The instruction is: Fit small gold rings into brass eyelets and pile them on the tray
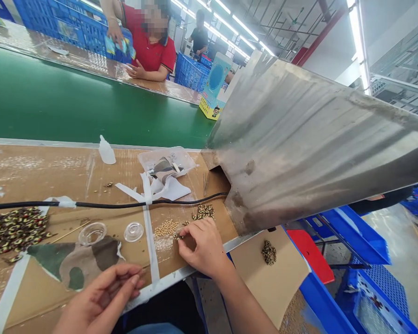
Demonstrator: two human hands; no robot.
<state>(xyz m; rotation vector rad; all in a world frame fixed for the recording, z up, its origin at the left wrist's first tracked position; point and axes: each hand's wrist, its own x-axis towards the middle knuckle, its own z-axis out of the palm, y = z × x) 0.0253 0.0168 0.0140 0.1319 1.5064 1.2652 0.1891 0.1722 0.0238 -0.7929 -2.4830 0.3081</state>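
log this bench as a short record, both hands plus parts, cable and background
left hand: near the camouflage cloth, grip unclear
right hand: at a small dark piece beside tan beads, grip unclear
clear dishes: one overlapping the cloth, one to its right
black cable: crosses the bench, taped down
background: green belt, person in red beyond
right side: metal panel

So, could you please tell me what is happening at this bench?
The person's right hand is down at some small dark pieces beside a pile of tan pieces. The left hand, half curled, is near the camouflage cloth; whether it holds anything is unclear. A co-worker in red is across the green surface.
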